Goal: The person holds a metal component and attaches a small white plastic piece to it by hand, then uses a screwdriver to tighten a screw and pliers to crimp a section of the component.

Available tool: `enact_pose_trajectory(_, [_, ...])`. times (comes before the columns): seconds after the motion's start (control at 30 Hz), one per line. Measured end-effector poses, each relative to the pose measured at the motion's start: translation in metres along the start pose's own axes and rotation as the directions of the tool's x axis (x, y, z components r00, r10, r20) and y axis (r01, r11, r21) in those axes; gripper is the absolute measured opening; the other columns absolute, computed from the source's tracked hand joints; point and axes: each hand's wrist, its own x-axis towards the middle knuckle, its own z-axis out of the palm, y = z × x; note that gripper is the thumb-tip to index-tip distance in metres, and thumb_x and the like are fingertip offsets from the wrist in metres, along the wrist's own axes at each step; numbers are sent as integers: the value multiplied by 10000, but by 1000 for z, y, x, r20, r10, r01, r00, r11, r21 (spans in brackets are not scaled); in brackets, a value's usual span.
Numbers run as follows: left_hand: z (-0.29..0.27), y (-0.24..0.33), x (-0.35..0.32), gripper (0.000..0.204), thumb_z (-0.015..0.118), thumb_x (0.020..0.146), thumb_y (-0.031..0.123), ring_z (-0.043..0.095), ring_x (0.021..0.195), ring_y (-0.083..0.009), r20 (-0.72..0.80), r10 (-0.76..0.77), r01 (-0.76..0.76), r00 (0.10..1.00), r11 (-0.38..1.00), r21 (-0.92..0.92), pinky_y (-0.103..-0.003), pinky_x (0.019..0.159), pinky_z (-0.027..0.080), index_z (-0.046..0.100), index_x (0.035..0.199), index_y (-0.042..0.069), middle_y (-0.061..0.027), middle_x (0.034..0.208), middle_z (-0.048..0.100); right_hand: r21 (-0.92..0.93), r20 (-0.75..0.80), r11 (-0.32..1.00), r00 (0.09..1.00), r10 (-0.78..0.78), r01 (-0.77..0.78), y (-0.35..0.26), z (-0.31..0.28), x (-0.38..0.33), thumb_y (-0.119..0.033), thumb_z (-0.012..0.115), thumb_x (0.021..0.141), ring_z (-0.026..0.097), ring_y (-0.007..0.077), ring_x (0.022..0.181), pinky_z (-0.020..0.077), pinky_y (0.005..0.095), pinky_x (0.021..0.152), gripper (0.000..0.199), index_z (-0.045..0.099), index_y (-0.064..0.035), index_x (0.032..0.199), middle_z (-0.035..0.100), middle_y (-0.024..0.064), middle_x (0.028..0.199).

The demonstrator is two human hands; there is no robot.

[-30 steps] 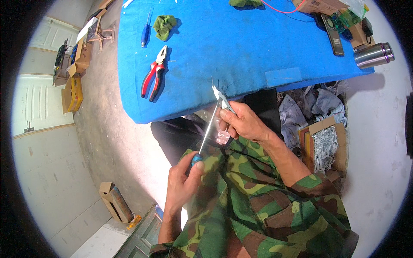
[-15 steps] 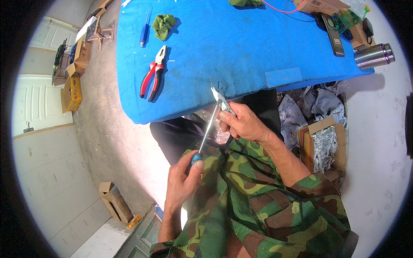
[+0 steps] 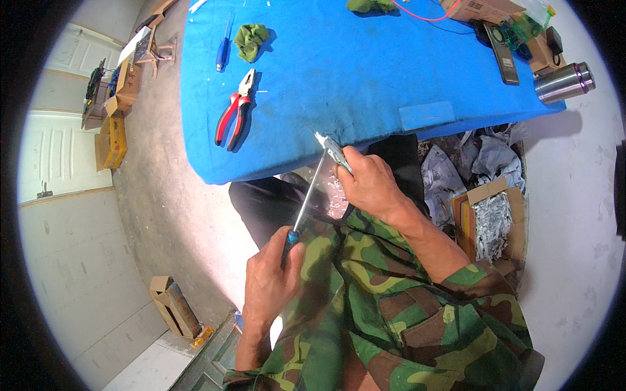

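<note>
The bench [image 3: 352, 78] is covered in blue cloth, darkened along its near edge, with a rectangular patch [image 3: 426, 116] toward the right. On its left portion lie red-and-black pliers [image 3: 235, 114], a slim tool [image 3: 223, 53] with a blue handle, and a crumpled green cloth [image 3: 252, 42]; a second green rag [image 3: 370, 5] and a red cable [image 3: 420, 18] are noted at the far side. A steel flask [image 3: 562, 83] and a dark flat device [image 3: 502, 60] occupy the right end. The room shows a bare grey floor [image 3: 156, 143], a white door [image 3: 62, 150] at left, a pale wall [image 3: 567, 247] at right, and a carton [image 3: 492, 225] of silvery scraps beside the person's legs. The left grip [image 3: 268, 277] is closed around the handle of a long-shafted screwdriver [image 3: 308, 199], which slants up and to the right above the lap. The right grip [image 3: 372, 182] is narrow, pinching a grey-and-white piece [image 3: 334, 152] by its lower end, just off the near edge of the bench; the piece projects up and left beyond the fingers. The screwdriver's tip reaches the left side of the piece; whether they touch cannot be confirmed.
</note>
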Motion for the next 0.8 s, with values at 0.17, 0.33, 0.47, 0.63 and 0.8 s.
enact_pose_trajectory(0.17, [-4,6,-1,271,675,1007,148,709,681,-393,-4,30,-30,1000,998,56,-449,612,541,621,1224,-5,-228,856,683,-107,-45,993,998,-50,45,-1,2,-2,-198,678,948,673,505,767,516,619,707,203,570,-27,972,680,257,776])
enact_pose_trajectory(0.33, [-7,8,-3,266,676,1001,148,708,732,-446,-4,46,-45,999,993,106,-486,626,544,616,1215,1,-236,877,693,-176,-82,978,989,-127,111,0,5,-3,-157,656,943,675,501,737,520,610,666,192,543,-8,985,672,260,745])
enact_pose_trajectory(0.47, [-12,11,-2,274,669,1009,158,704,714,-421,2,58,-58,998,988,142,-477,632,543,618,1229,2,-232,859,698,-191,-100,974,985,-141,121,0,5,-4,-156,655,944,682,497,743,523,612,665,196,534,-6,979,678,261,754])
enact_pose_trajectory(0.63, [-11,6,-1,292,656,1033,195,692,648,-325,-13,101,-97,995,982,160,-416,623,530,634,1236,-15,-215,788,686,-175,-55,984,998,-40,30,-4,2,-3,-186,670,957,697,485,772,530,605,683,195,574,-17,977,703,250,792])
enact_pose_trajectory(0.8, [-9,-1,4,261,660,1021,173,685,614,-306,37,4,-3,999,999,-45,-393,596,527,655,1219,3,-179,734,666,262,42,964,999,25,-35,9,6,5,-182,653,971,642,294,682,498,438,626,214,621,18,901,677,164,743])
